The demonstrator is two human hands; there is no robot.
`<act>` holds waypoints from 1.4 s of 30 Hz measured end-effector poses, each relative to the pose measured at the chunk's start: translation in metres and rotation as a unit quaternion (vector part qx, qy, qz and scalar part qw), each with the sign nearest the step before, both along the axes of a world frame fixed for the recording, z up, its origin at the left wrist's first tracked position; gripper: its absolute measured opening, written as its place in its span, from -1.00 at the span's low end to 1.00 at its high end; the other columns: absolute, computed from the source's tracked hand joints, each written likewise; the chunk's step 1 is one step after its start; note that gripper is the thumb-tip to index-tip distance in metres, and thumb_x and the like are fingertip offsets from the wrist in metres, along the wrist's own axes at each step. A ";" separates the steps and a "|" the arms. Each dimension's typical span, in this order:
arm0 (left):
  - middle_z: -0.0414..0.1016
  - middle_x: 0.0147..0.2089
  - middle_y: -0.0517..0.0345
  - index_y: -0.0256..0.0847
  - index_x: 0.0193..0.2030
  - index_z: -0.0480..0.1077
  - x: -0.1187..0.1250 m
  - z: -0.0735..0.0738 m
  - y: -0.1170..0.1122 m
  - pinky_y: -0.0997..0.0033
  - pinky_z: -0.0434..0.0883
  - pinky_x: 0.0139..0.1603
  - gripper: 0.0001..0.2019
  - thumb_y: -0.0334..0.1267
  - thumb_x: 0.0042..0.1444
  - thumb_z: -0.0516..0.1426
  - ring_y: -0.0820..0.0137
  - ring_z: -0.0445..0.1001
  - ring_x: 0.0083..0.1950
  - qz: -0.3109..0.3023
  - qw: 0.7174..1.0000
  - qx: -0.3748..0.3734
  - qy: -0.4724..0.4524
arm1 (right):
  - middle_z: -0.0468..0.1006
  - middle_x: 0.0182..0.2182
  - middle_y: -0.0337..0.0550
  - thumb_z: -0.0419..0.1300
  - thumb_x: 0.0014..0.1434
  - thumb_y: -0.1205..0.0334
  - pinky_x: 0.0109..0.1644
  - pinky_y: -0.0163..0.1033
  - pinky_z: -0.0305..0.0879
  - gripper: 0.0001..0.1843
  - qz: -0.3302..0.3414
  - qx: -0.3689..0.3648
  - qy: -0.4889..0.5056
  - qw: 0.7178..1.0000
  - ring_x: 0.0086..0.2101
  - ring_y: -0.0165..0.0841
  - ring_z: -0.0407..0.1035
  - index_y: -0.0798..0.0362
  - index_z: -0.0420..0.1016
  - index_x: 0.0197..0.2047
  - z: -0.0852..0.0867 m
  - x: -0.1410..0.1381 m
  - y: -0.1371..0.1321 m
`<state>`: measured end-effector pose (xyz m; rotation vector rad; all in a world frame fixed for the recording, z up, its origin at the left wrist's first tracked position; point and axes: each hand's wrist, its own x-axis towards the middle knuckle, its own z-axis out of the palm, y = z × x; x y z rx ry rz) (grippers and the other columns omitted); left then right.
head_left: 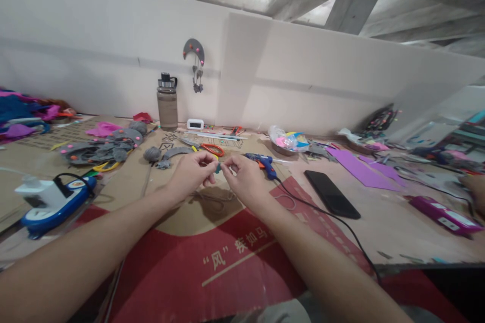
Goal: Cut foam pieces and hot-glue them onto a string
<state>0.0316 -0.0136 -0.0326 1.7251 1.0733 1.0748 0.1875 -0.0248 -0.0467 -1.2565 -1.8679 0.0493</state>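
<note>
My left hand (pixel 192 172) and my right hand (pixel 245 176) meet above the cardboard-covered table (pixel 159 212). Both pinch a tiny teal piece (pixel 219 167) between their fingertips; too small to name further. A blue glue gun (pixel 262 162) lies just beyond my right hand, its black cord trailing toward the near right. Orange-handled scissors (pixel 212 149) lie behind the hands. A thin loop of cord (pixel 212 198) rests on the cardboard under them.
Grey felt crescents with pompoms (pixel 102 147) lie at left, a blue power strip (pixel 53 202) nearer. A water bottle (pixel 167 102) and small clock (pixel 195 123) stand by the wall. A black phone (pixel 331 193), purple sheet (pixel 359 169) and magenta case (pixel 445 214) lie at right. Another person's hand (pixel 475 189) shows far right.
</note>
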 end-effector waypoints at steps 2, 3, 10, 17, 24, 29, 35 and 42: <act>0.39 -0.64 0.23 -0.28 -0.39 0.37 0.000 0.001 0.000 0.59 0.28 -0.60 -0.85 -0.22 0.00 0.10 0.55 0.31 -0.64 -0.005 1.000 -0.002 -0.004 | 0.43 -0.53 -0.23 0.10 0.10 0.21 -0.42 -0.35 0.05 -0.85 -0.008 0.004 0.000 1.000 -0.51 -0.45 0.23 0.07 0.40 -0.44 -0.001 0.001 0.001; 0.39 -0.64 0.23 -0.28 -0.39 0.37 0.000 0.001 -0.001 0.59 0.28 -0.60 -0.85 -0.22 0.01 0.10 0.55 0.31 -0.64 -0.006 1.000 -0.003 -0.005 | 0.43 -0.53 -0.23 0.10 0.10 0.20 -0.43 -0.35 0.04 -0.85 -0.012 0.006 -0.001 1.000 -0.52 -0.45 0.22 0.07 0.40 -0.44 -0.002 0.001 0.001; 0.42 -0.60 0.20 -0.29 -0.37 0.37 0.001 0.000 0.001 0.55 0.36 -0.56 -0.84 -0.22 0.01 0.11 0.52 0.38 -0.61 -0.028 0.999 -0.014 -0.027 | 0.43 -0.54 -0.24 0.10 0.10 0.21 -0.43 -0.35 0.03 -0.85 -0.019 0.009 0.002 1.000 -0.52 -0.45 0.23 0.06 0.40 -0.45 0.000 0.001 0.000; 0.47 -0.53 0.14 -0.29 -0.36 0.37 0.000 -0.002 0.003 0.40 0.47 -0.41 -0.78 -0.15 0.02 0.12 0.42 0.49 -0.49 -0.064 0.994 -0.052 -0.078 | 0.44 -0.53 -0.24 0.10 0.10 0.20 -0.43 -0.34 0.03 -0.84 -0.023 0.002 0.002 1.000 -0.53 -0.46 0.22 0.06 0.40 -0.45 0.001 0.002 -0.001; 0.49 -0.51 0.11 -0.31 -0.34 0.37 0.000 -0.001 0.002 0.38 0.49 -0.39 -0.76 -0.13 0.02 0.13 0.39 0.51 -0.47 -0.066 0.993 -0.055 -0.076 | 0.44 -0.53 -0.23 0.10 0.11 0.21 -0.42 -0.34 0.04 -0.84 -0.024 0.000 0.000 1.000 -0.52 -0.45 0.23 0.07 0.42 -0.44 0.000 0.002 0.000; 0.49 -0.50 0.12 -0.31 -0.31 0.39 0.000 -0.001 0.002 0.42 0.48 -0.39 -0.75 -0.14 -0.01 0.16 0.42 0.50 -0.46 -0.059 0.995 -0.039 -0.067 | 0.45 -0.51 -0.21 0.08 0.13 0.18 -0.42 -0.34 0.04 -0.81 -0.019 -0.003 -0.005 1.000 -0.51 -0.45 0.24 0.07 0.42 -0.43 0.000 0.002 -0.001; 0.50 -0.48 0.10 -0.31 -0.33 0.38 -0.001 -0.001 0.002 0.43 0.47 -0.40 -0.74 -0.12 -0.03 0.18 0.43 0.49 -0.47 -0.055 0.996 -0.039 -0.060 | 0.47 -0.49 -0.19 0.08 0.14 0.17 -0.40 -0.34 0.07 -0.81 -0.014 -0.004 -0.002 1.000 -0.48 -0.43 0.26 0.07 0.42 -0.42 0.001 0.002 -0.001; 0.49 -0.46 0.15 -0.28 -0.23 0.29 -0.001 -0.003 0.004 0.37 0.48 -0.43 -0.69 -0.12 -0.03 0.19 0.39 0.51 -0.50 -0.059 0.989 -0.078 -0.113 | 0.47 -0.50 -0.21 0.08 0.13 0.18 -0.40 -0.34 0.05 -0.82 -0.014 -0.004 0.003 1.000 -0.50 -0.45 0.25 0.07 0.41 -0.43 0.002 0.001 -0.001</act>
